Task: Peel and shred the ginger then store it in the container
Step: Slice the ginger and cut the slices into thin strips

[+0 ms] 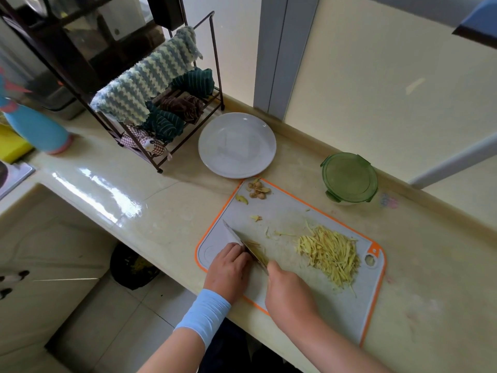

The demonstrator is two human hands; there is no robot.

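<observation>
A grey cutting board (290, 211) with an orange rim lies on the counter. A heap of pale yellow shredded ginger (329, 253) covers its right side. Peel scraps (257, 190) sit at its far left corner. My right hand (289, 289) grips the handle of a knife (243, 244) whose blade stands on the board. My left hand (228, 267) is curled against the blade's left face, pressing down on something it hides. A few thin ginger strips lie just right of the blade. A round container with a green lid (349, 177), closed, stands beyond the board's right end.
An empty white plate (237, 145) sits behind the board. A wire rack (161, 109) hung with cloths stands to its left, with a blue bottle (37, 127) further left. The counter drops off at the near edge, with a dark bin (133, 265) on the floor below.
</observation>
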